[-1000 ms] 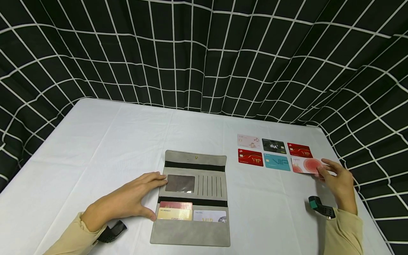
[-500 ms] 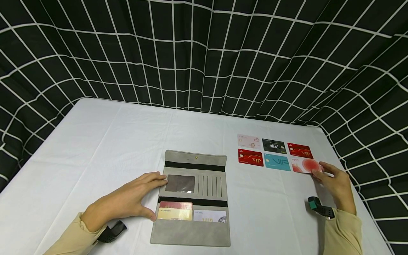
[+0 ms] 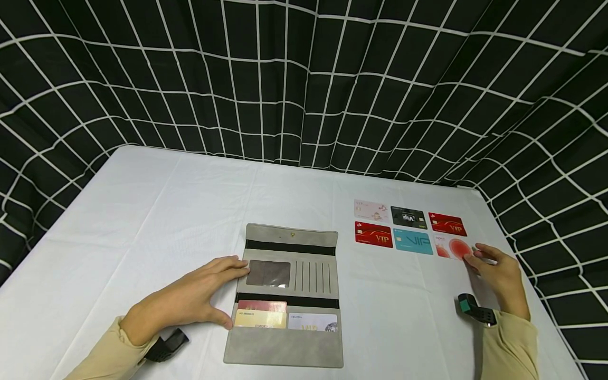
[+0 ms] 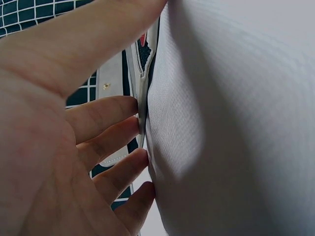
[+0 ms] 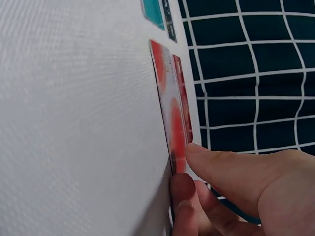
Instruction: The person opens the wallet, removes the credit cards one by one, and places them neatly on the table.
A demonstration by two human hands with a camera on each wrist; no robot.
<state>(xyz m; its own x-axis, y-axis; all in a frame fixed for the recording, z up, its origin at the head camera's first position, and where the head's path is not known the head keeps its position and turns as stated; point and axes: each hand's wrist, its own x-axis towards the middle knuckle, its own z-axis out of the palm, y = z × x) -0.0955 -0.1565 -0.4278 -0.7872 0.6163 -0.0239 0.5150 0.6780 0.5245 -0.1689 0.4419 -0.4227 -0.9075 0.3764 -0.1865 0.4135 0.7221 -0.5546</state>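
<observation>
In the head view a grey wallet [image 3: 283,345] lies unfolded on the table, several cards in its slots, among them a yellow card [image 3: 260,319] and a white VIP card [image 3: 312,322]. My left hand [image 3: 190,295] rests along the wallet's left edge, thumb spread low; in the left wrist view its fingertips [image 4: 130,104] touch that edge. At the far right my right hand [image 3: 499,272] pinches the right end of a pink card with a red circle [image 3: 448,246]. This card lies flat at the end of the front row; in the right wrist view the fingertips [image 5: 194,149] cover its near end.
Beside the pink card lie a teal VIP card [image 3: 412,241] and a red VIP card [image 3: 373,234]. Behind them are a pale pink card [image 3: 370,210], a black card [image 3: 408,217] and another red card [image 3: 447,224]. Black grid-lined cloth [image 3: 304,79] surrounds the white table [image 3: 142,221].
My right hand has moved slightly left and down, and the pink card has settled flatter into line with the front row. The left hand and wallet have stayed still.
</observation>
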